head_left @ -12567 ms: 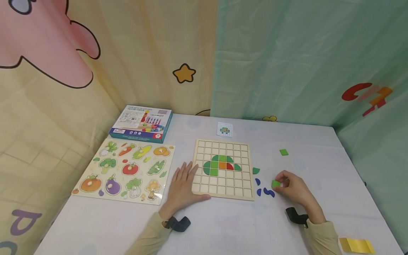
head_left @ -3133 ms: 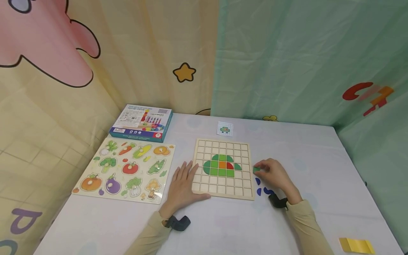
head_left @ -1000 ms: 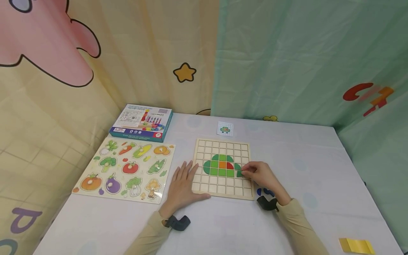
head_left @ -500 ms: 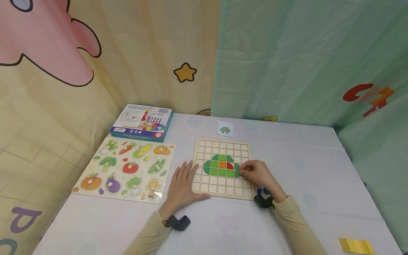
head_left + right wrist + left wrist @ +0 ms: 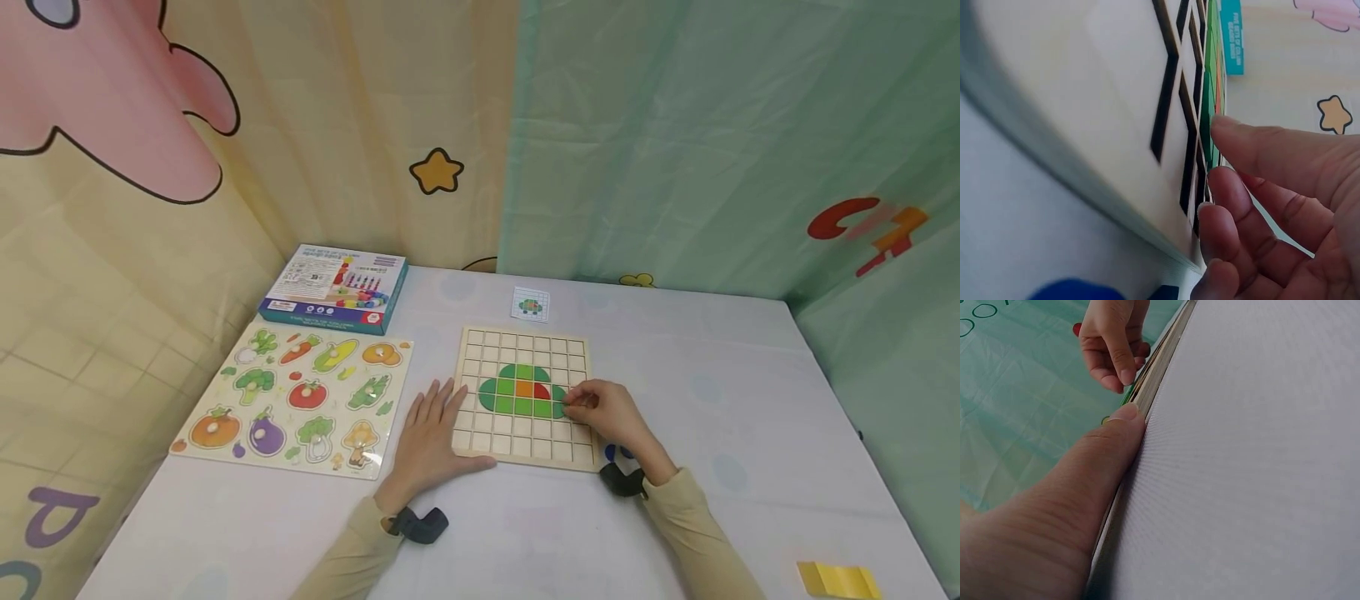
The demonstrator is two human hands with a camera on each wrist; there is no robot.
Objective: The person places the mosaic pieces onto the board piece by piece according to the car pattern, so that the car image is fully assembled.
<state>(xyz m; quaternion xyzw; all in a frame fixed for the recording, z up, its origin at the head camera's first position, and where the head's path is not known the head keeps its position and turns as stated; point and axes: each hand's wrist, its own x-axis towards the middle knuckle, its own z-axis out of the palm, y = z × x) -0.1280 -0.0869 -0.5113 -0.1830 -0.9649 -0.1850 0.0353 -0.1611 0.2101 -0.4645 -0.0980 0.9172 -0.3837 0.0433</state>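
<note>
A square wooden grid board (image 5: pixel 521 446) lies mid-table, with green, orange and red flat pieces set in its middle cells. My left hand (image 5: pixel 429 437) rests spread over the board's left edge, its thumb along the near edge. At the right end of the green shape, my right hand (image 5: pixel 609 410) has thumb and forefinger at a dark green quarter-circle piece (image 5: pixel 558 409), which lies in or on a cell. In the right wrist view thumb and forefinger of the right hand (image 5: pixel 1272 194) meet this piece. Blue pieces (image 5: pixel 611 452) by the board's right edge are partly hidden by the right wrist.
A small pattern card (image 5: pixel 530 305) lies behind the board. To the left are a vegetable puzzle board (image 5: pixel 300 404) and a flat toy box (image 5: pixel 333 287). A folded yellow piece (image 5: pixel 838 579) sits at the front right.
Green squares from the right have gone into the board. The right hand brought the quarter-circle piece from beside the board to the shape's right end and aligned it. The left hand stays put.
</note>
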